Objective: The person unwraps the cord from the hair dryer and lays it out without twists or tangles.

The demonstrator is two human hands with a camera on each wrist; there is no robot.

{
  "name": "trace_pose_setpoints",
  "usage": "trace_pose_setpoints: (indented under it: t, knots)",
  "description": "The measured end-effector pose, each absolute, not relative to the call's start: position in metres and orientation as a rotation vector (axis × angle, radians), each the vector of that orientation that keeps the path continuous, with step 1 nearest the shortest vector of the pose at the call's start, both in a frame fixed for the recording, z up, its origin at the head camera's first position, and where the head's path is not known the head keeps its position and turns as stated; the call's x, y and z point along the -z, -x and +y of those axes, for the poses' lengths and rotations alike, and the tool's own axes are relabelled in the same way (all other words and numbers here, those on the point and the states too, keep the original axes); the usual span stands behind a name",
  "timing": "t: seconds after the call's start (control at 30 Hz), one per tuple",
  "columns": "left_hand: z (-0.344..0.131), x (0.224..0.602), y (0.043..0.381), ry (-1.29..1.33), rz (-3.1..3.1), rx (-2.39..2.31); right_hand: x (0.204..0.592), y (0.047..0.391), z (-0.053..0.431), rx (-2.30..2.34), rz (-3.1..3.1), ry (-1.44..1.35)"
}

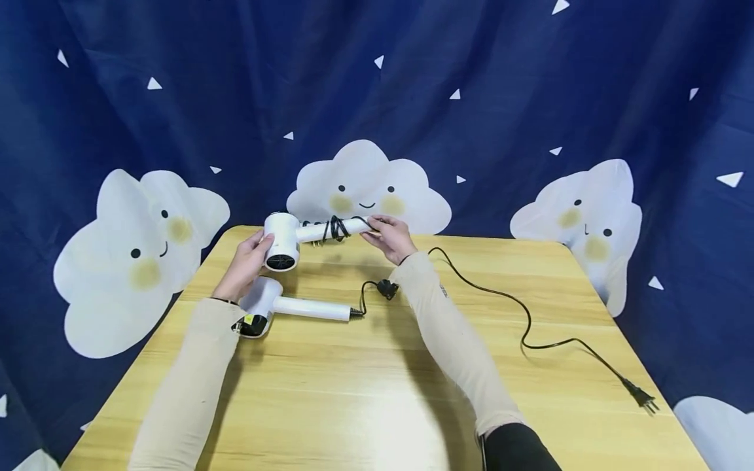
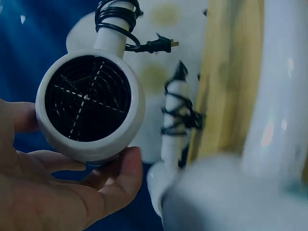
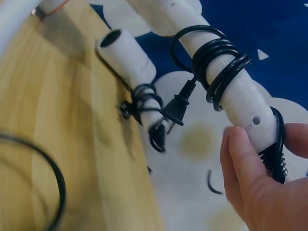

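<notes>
Between both hands hangs a white hair dryer (image 1: 283, 234), raised over the far left of the table. Its black cord (image 3: 216, 60) is wound round the handle, and the two-pin plug (image 3: 179, 103) dangles from the coils. My left hand (image 1: 244, 265) grips the round head, thumb and fingers about its sides; the dark intake grille (image 2: 87, 98) faces the left wrist camera. My right hand (image 1: 390, 239) pinches the handle's end where the cord comes out. Just below, a second white hair dryer (image 1: 312, 309) lies on the table, its head partly covered by my left wrist.
Behind the held one, a third hair dryer (image 3: 127, 57) with a wound cord lies at the table's (image 1: 330, 405) far edge. A loose black cord (image 1: 524, 320) snakes across the right side to a plug (image 1: 642, 396). A blue cloud-patterned curtain (image 1: 501, 118) hangs behind.
</notes>
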State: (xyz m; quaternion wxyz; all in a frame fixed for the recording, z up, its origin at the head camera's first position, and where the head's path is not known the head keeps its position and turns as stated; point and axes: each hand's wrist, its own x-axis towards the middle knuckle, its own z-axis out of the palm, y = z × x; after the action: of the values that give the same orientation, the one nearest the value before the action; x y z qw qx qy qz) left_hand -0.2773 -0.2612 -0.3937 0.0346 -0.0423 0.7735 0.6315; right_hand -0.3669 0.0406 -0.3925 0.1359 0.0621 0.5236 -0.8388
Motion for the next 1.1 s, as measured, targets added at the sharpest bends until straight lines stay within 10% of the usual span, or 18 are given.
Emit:
trace_pose_setpoints:
  t: [1.1]
  knots:
    - [-0.172, 0.397, 0.270, -0.477, 2.706, -1.382, 0.412, 0.286, 0.168, 2.602, 1.529, -0.117]
